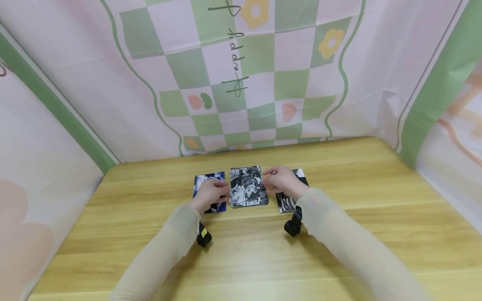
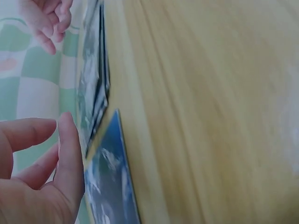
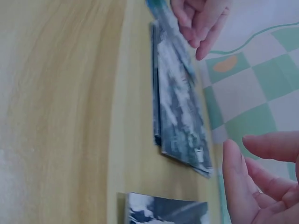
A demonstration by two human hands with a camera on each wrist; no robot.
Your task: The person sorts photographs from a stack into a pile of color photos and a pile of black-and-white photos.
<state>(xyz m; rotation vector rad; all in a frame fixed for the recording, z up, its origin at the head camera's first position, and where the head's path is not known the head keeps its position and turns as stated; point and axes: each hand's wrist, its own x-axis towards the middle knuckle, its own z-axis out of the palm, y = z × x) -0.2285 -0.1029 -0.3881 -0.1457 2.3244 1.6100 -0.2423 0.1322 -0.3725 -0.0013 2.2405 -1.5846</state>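
Note:
Three sets of picture cards lie in a row on the wooden table. In the middle is a stack of black-and-white cards [image 1: 248,188], its edges slightly uneven in both wrist views. My left hand [image 1: 211,193] hovers over the blue-tinted card [image 1: 201,179] on the left, fingertips near the stack's left side. In the left wrist view its thumb and fingers [image 2: 70,158] are apart with nothing between them. My right hand [image 1: 281,182] is at the stack's right side, partly hiding the black-and-white card [image 1: 285,204] there. Its fingers [image 3: 233,172] hold nothing; contact with the stack is unclear.
The wood-grain table [image 1: 248,255] extends around the cards. Behind it hangs a green-and-white checked cloth [image 1: 260,83], with similar printed cloth on both sides. A black wrist camera [image 1: 203,237] is on the left wrist, and another black camera [image 1: 293,225] on the right.

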